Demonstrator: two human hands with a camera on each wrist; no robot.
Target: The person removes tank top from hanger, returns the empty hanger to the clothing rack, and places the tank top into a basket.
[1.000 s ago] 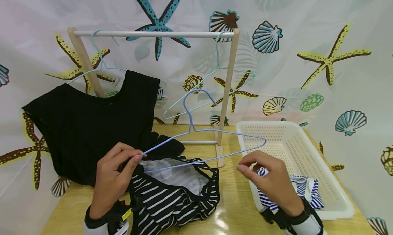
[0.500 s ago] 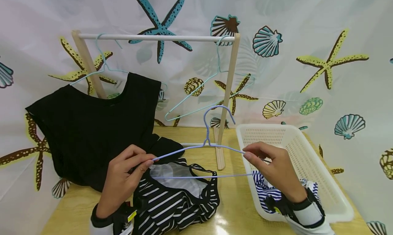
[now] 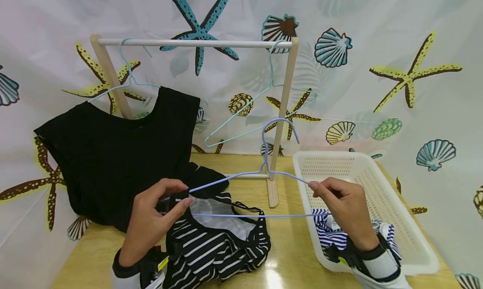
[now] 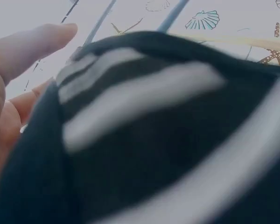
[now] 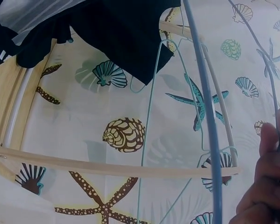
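Head view: a blue wire hanger [image 3: 266, 166] spans between the hands toward six o'clock, its right shoulder pinched by the right hand [image 3: 346, 205] at four, the left hand [image 3: 151, 220] at eight, thumb and forefinger parted. Under it lies a black-and-white striped top [image 3: 219, 249]; at four, a white perforated basket [image 3: 377, 188] holds a blue-and-white striped garment [image 3: 328, 233].

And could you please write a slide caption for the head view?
Right hand pinching a blue hanger, left hand and striped garment near its other side.

Black-and-white garment [image 3: 213, 247], cut off below, blurred in left wrist view
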